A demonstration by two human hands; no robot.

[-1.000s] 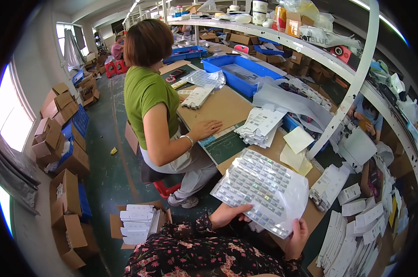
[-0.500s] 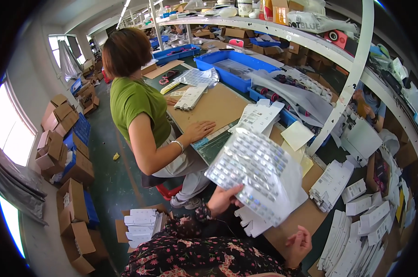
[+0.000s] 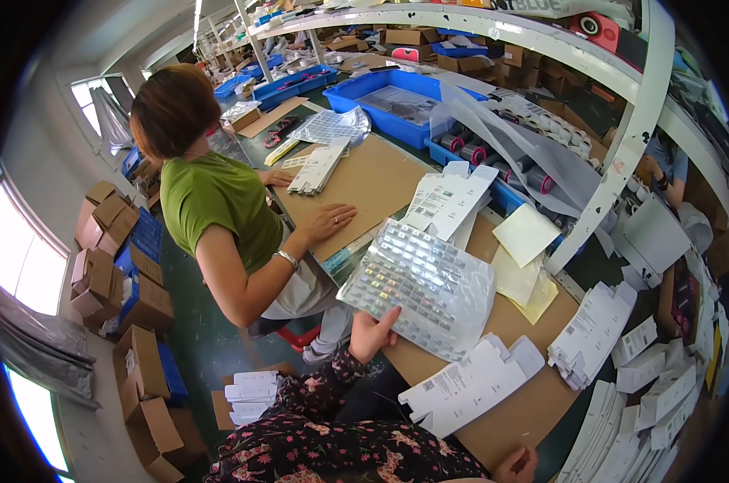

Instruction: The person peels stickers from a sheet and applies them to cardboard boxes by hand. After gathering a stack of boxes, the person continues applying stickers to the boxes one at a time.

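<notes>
My left hand (image 3: pixel 372 332) grips the near edge of a clear plastic bag (image 3: pixel 421 286) with sheets of small shiny stickers in it, thumb on top. The bag is held above the brown work surface. At the lower edge of the view, my right hand (image 3: pixel 516 467) is partly cut off, its fingers curled in and no object visible in them. Between the hands lies a small stack of flat white printed cartons (image 3: pixel 473 385). More flat cartons (image 3: pixel 449 197) lie beyond the bag, beside pale yellow sheets (image 3: pixel 526 233).
A co-worker in a green top (image 3: pixel 219 197) sits at the left, hands on a brown board (image 3: pixel 381 173). Blue bins (image 3: pixel 413 129) stand behind. A white shelf post (image 3: pixel 614 153) rises at the right, near carton stacks (image 3: pixel 594 334). Open cardboard boxes (image 3: pixel 143 370) line the left wall.
The sticker bag in my left hand has moved left and tilted flatter, uncovering the carton stack below. My right hand has drawn down toward the lower edge. The view has shifted.
</notes>
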